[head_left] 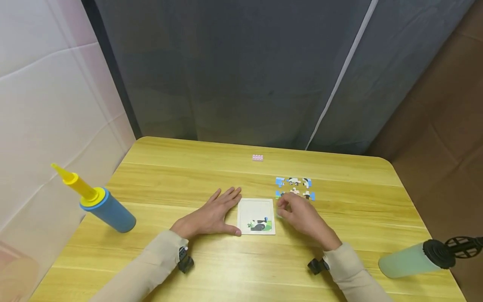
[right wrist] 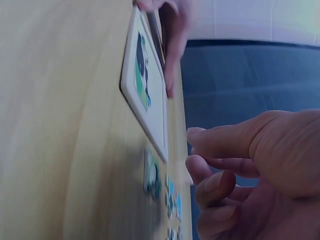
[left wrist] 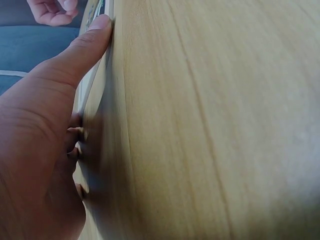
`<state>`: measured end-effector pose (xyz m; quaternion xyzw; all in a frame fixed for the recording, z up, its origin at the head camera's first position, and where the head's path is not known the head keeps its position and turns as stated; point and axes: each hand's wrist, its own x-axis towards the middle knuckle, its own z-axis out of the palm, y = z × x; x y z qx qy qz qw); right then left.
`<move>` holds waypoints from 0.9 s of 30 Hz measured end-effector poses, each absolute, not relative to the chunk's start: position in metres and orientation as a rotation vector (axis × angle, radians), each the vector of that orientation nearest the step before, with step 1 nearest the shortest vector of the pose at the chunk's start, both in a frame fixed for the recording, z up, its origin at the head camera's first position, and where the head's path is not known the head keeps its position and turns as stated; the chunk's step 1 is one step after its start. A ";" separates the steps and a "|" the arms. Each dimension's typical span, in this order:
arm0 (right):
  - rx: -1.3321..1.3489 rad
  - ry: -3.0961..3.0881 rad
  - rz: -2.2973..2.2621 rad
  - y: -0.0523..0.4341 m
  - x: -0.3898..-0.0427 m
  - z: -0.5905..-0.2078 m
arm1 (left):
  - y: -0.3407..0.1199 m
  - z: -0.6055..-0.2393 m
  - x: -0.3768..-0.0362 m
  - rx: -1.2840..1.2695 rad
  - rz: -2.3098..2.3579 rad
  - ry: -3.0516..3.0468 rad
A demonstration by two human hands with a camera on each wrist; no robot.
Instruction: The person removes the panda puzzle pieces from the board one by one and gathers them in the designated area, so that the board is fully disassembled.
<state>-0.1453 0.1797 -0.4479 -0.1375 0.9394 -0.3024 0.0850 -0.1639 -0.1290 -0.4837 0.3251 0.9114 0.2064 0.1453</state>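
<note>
1. Left hand (head_left: 211,216): fingers (head_left: 226,196) straight and flat on the surface (head_left: 181,176), holding nothing; the thumb tip touches the left edge of the puzzle tray (head_left: 256,207), as the left wrist view confirms.
2. Right hand (head_left: 302,216): fingers (right wrist: 215,182) loosely curled, thumb and forefinger apart. They hover just beside the tray's right edge. Whether they grip anything cannot be told; the head view is blurred there.
3. Puzzle tray: one white square tray, lying flat between the two hands. One fitted patch (head_left: 259,225) in green, black and blue sits in its near part; how many pieces make up the patch cannot be told. The rest of the tray shows bare white.
4. Loose puzzle pieces (head_left: 294,188): about six, in two rows of three, lying just beyond the right fingers; the nearer row is partly hidden by them. In the right wrist view one green piece (right wrist: 151,175) lies on the surface next to the tray's corner, beneath the fingers.
5. One small pink block (head_left: 258,157) lies well beyond both hands, near the far edge.
6. Two hand pumps: a blue one with yellow nozzle (head_left: 99,200) well left of the left hand; a pale green one with black cap (head_left: 415,258) well right of the right hand.
</note>
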 end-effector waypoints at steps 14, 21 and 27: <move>-0.588 2.734 -0.799 0.143 -0.129 -0.456 | -0.127 -0.484 -0.164 0.925 0.624 2.619; -0.642 2.737 -0.744 0.137 -0.127 -0.461 | -0.125 -0.485 -0.163 0.934 0.617 2.618; -0.640 2.736 -0.703 0.135 -0.127 -0.459 | -0.125 -0.485 -0.162 0.943 0.625 2.625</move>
